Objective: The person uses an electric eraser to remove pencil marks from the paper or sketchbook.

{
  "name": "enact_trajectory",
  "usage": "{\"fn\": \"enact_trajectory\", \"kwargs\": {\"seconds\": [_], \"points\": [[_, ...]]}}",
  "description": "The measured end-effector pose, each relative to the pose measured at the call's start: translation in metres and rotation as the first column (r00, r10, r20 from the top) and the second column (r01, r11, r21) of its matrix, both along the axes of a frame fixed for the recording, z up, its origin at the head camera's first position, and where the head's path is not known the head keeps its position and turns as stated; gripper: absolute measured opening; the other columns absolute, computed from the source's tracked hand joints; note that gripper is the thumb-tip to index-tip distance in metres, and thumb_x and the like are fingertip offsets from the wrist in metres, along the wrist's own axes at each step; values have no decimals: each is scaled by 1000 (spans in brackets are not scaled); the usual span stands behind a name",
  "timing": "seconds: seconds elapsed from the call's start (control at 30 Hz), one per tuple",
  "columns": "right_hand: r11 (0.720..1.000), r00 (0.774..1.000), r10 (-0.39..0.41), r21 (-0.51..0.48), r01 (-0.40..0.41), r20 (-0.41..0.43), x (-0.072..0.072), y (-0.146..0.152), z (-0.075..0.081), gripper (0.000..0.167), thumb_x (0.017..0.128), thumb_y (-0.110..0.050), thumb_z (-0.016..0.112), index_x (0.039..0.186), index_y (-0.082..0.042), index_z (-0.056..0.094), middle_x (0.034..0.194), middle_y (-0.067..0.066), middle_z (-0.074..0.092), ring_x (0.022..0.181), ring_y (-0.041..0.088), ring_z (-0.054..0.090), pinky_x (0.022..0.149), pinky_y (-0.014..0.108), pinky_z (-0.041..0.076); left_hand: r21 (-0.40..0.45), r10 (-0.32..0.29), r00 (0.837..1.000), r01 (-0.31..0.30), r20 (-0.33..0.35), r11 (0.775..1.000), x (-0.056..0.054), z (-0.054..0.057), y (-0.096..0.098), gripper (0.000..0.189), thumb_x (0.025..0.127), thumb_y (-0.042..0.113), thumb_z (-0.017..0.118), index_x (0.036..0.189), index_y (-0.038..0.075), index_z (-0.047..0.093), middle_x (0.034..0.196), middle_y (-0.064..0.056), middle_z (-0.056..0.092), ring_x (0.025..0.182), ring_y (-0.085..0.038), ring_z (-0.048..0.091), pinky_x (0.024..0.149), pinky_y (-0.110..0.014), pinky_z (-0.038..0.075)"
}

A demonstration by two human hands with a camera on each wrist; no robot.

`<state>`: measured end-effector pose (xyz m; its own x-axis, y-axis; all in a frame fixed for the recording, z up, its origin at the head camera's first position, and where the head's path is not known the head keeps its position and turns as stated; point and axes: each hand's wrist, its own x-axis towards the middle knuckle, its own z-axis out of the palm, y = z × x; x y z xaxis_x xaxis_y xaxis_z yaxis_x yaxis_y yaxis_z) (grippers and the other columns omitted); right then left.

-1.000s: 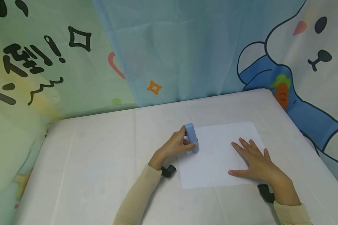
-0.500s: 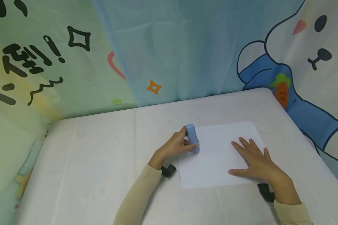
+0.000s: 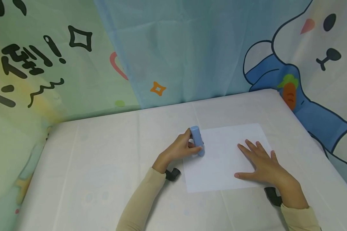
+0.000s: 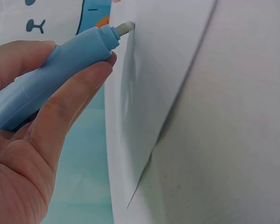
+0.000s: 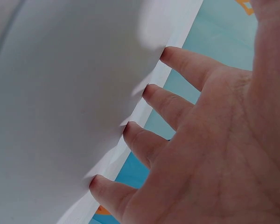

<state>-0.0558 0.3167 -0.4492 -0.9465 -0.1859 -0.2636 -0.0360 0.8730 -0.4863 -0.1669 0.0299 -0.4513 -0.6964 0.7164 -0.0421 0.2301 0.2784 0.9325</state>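
My left hand [image 3: 179, 147] grips a thick light-blue electric eraser [image 3: 197, 141] over the left part of a white sheet of paper [image 3: 219, 160]. In the left wrist view, the thumb and fingers [image 4: 60, 107] lie along the eraser's body [image 4: 67, 58], and its pale, narrow tip meets the paper [image 4: 163, 60]. My right hand [image 3: 261, 166] rests on the right side of the sheet with its fingers spread. Seen from the right wrist, its fingertips [image 5: 151, 91] touch the paper [image 5: 74, 102], with nothing held.
A white cloth covers the table [image 3: 104, 166]. Behind it hangs a printed curtain [image 3: 176, 48] with a cartoon animal at the right. Black wrist mounts [image 3: 173, 175] show beside both wrists. In the left wrist view, the paper's near edge lifts slightly from the cloth.
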Motion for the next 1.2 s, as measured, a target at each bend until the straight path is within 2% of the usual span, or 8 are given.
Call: {"fn": "enact_trajectory", "kwargs": {"seconds": [0.63, 0.93, 1.2], "points": [[1000, 1000, -5, 23, 5, -2, -1, -2, 0, 112, 70, -59, 78, 153, -6, 25, 158, 28, 11, 143, 52, -5, 100, 77, -9, 4, 15, 1000, -15, 8, 1000, 0, 0, -2, 44, 92, 4, 66, 123, -6, 37, 118, -23, 58, 100, -31, 69, 78, -24, 55], [1000, 1000, -2, 22, 3, -9, -1, -2, 0, 111, 70, -58, 79, 152, -5, 26, 158, 29, 11, 143, 53, -4, 100, 78, -8, 5, 34, 998, -33, -47, 999, -1, -1, -3, 44, 91, 4, 67, 122, -7, 38, 116, -23, 60, 97, -30, 69, 78, -23, 55], [1000, 1000, -1, 21, 1, -15, 0, -1, 0, 111, 70, -58, 79, 152, -5, 26, 158, 29, 12, 143, 53, -3, 100, 79, -7, 24, 45, 998, -44, -52, 999, -2, -1, -3, 43, 91, 3, 67, 121, -6, 38, 117, -23, 63, 96, -29, 70, 79, -22, 54]]}}
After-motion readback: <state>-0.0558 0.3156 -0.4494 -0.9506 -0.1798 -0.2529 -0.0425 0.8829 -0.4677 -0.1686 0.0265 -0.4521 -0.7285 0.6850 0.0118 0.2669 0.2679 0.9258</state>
